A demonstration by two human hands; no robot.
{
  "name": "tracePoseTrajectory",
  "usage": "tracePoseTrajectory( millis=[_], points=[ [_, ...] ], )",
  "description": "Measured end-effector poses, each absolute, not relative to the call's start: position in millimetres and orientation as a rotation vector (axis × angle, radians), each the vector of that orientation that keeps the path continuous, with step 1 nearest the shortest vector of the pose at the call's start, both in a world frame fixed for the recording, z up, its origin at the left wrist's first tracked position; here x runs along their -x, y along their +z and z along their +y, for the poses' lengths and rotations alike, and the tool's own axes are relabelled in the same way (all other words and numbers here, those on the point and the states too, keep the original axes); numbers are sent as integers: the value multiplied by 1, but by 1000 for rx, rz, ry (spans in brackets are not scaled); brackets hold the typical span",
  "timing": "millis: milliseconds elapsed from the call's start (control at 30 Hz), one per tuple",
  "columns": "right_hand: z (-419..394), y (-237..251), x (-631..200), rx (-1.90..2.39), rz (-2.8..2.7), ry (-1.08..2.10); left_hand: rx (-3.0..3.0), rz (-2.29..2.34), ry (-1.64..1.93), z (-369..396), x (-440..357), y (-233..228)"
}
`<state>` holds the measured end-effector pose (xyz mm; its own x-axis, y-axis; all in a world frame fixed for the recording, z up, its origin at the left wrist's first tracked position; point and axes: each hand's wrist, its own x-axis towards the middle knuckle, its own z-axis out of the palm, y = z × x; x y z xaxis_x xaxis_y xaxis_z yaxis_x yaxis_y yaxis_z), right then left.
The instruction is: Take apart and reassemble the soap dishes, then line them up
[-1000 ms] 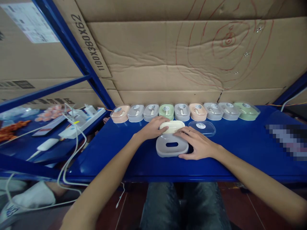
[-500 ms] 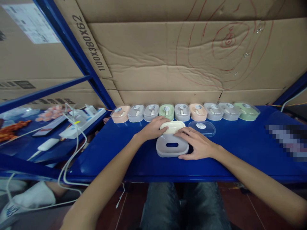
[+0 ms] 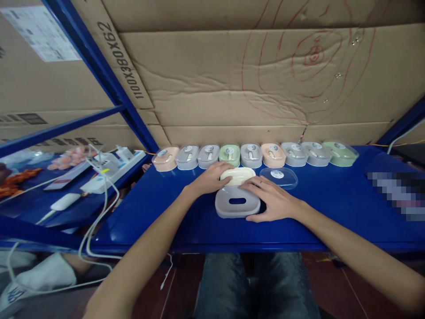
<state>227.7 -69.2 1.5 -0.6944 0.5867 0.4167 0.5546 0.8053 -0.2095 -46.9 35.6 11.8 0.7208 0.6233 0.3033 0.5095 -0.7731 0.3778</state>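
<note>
A grey soap-dish tray with an oval slot lies on the blue table in front of me. Just behind it sits a cream inner piece. My left hand rests on the cream piece's left end, fingers curled over it. My right hand lies on the right side of the grey tray, its fingertips touching the cream piece. A clear lid with a round sticker lies flat just to the right.
A row of several closed soap boxes in peach, grey and green lines the back edge against cardboard. A power strip with white cables sits on the left shelf. A blue frame post slants at left.
</note>
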Motion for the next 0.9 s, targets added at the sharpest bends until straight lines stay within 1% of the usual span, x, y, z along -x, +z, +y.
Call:
tracePoseTrajectory(
  millis=[233,400,600,767,900],
  points=[
    [-70,5,-228,788,-2487,76,-2519,850,467,38,55,22],
    [-66,9,-238,696,-2335,136,-2434,808,445,44,61,23],
    [-58,10,-250,796,-2130,88,-2431,781,529,37,54,20],
    [-51,8,-249,976,-1980,5,-2489,802,581,32,45,16],
    [-47,4,-248,1052,-1945,50,-2507,763,604,31,45,16]
  ],
)
